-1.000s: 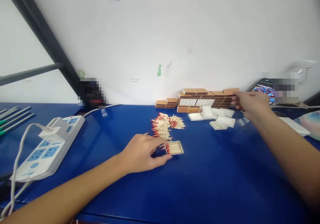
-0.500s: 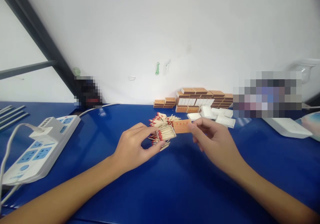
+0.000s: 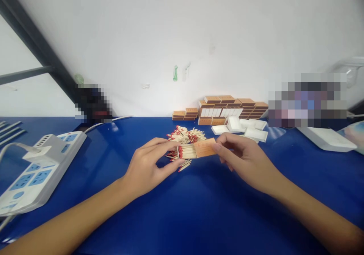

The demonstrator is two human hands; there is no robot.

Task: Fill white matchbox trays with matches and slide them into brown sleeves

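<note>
My left hand (image 3: 153, 164) grips a white matchbox tray (image 3: 187, 151) by its left end, thumb below and fingers above. Red-tipped matches lie side by side in the tray. Between the thumb and fingers of my right hand (image 3: 241, 158) is an orange matchbox sleeve (image 3: 206, 147). The sleeve covers the right end of the tray, and the two are held level above the table. Behind and below them is a heap of loose matches (image 3: 184, 135), partly hidden by the tray and my left fingers.
Against the wall stands a stack of orange matchboxes (image 3: 218, 99), with a smaller stack (image 3: 184, 114) to its left. Several white trays (image 3: 256, 134) lie in front. A white power strip (image 3: 42, 171) with a plugged cable is on the left of the blue table (image 3: 182, 217).
The tray and sleeve have come together. The sleeve's left edge now overlaps the tray's right end, where earlier they only met edge to edge. The view has shifted slightly.
</note>
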